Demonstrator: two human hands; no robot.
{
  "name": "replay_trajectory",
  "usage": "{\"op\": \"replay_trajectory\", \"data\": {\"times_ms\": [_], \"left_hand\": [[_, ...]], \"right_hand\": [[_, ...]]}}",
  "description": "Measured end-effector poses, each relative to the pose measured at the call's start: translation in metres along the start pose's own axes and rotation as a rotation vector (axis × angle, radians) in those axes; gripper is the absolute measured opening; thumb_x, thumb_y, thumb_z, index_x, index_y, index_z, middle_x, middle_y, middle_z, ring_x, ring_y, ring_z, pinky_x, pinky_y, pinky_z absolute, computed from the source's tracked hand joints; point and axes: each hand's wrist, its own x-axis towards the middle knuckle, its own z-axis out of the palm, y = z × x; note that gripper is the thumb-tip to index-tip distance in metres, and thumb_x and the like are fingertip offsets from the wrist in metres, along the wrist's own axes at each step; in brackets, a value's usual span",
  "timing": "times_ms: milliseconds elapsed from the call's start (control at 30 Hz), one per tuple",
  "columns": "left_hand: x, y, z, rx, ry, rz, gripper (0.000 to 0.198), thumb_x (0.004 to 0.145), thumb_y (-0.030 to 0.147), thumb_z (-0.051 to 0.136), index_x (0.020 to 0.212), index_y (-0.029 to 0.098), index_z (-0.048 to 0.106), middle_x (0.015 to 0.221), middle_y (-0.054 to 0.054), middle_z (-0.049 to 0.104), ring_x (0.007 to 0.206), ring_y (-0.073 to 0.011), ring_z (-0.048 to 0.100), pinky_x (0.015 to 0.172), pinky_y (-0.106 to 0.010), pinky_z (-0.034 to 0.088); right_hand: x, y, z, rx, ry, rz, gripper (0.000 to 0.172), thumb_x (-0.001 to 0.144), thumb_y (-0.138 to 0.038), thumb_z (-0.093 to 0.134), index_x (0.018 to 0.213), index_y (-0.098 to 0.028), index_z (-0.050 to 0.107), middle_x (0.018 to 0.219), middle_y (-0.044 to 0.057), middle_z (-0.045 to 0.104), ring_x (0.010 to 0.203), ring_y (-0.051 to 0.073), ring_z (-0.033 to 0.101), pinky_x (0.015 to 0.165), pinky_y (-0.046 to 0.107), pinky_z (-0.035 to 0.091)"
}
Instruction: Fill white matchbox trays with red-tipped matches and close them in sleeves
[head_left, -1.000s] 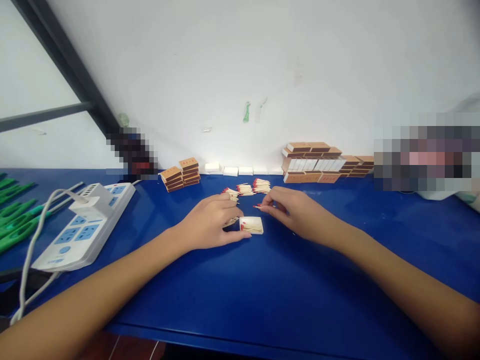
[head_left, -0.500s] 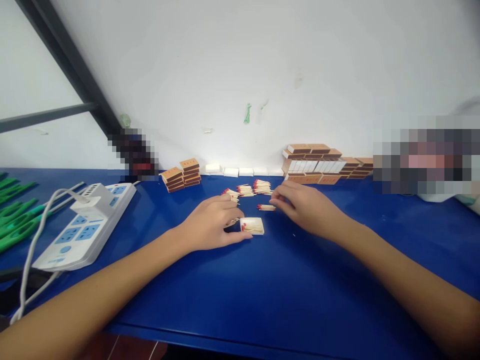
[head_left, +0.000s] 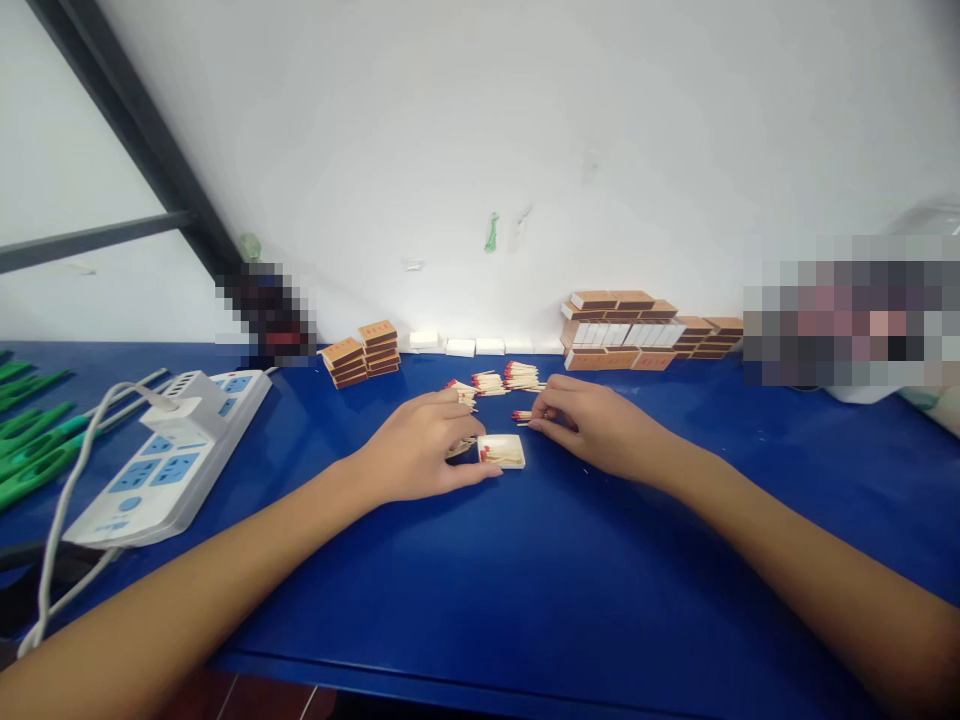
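A white matchbox tray (head_left: 514, 463) with red-headed matches (head_left: 491, 455) inside lies on the blue table. My left hand (head_left: 420, 445) curves around its left end, thumb along the near edge and forefinger at the far corner. More matches (head_left: 459, 449) show partly beneath that hand's palm. Just beyond the tray, my right hand (head_left: 592, 420) has thumb and fingers closed on the stick ends of a small bunch of matches (head_left: 520, 415). Three piles of loose matches lie farther back: a left pile (head_left: 463, 392), a middle pile (head_left: 488, 383) and a right pile (head_left: 520, 376).
Several white trays (head_left: 460, 347) line the wall. Stacked matchboxes stand at the left (head_left: 364, 355) and right (head_left: 622, 330). A white power strip (head_left: 169, 470) with a cable and green-handled tools (head_left: 37, 440) occupy the table's left side. Blurred items sit at the right.
My right hand has moved slightly left and nearer to me, closing on the small bunch of matches. My left hand stays at the tray. The view has shifted slightly.
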Motion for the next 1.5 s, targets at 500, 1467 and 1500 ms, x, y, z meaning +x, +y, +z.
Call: {"op": "replay_trajectory", "data": {"times_ms": [500,1467,1500], "left_hand": [[0.001,0.0,0.0,0.014,0.003,0.011,0.039,0.096,0.056,0.067,0.091,0.017,0.072,0.072,-0.001,0.066,0.073,-0.0181,0.061,0.079,-0.034,0.049],[-0.002,-0.001,0.002,0.018,0.008,0.024,0.039,0.096,0.055,0.068,0.096,0.016,0.074,0.073,-0.001,0.063,0.074,-0.0179,0.057,0.076,-0.034,0.049],[-0.002,-0.001,0.002,0.016,0.006,0.023,0.039,0.096,0.055,0.068,0.095,0.016,0.074,0.072,-0.001,0.063,0.074,-0.0179,0.057,0.076,-0.033,0.048]], "right_hand": [[0.0,0.0,0.0,-0.002,-0.016,0.012,0.013,0.101,-0.028,0.056,0.094,-0.022,0.065,0.097,0.006,0.065,0.08,0.019,0.06,0.07,0.034,0.046],[-0.001,-0.016,-0.005,0.033,0.035,0.096,0.018,0.106,-0.034,0.047,0.095,-0.022,0.055,0.095,0.007,0.068,0.08,0.021,0.062,0.071,0.035,0.046],[-0.001,-0.018,-0.006,0.037,0.033,0.115,0.017,0.106,-0.033,0.047,0.095,-0.022,0.055,0.094,0.007,0.069,0.078,0.021,0.063,0.069,0.034,0.045]]}}
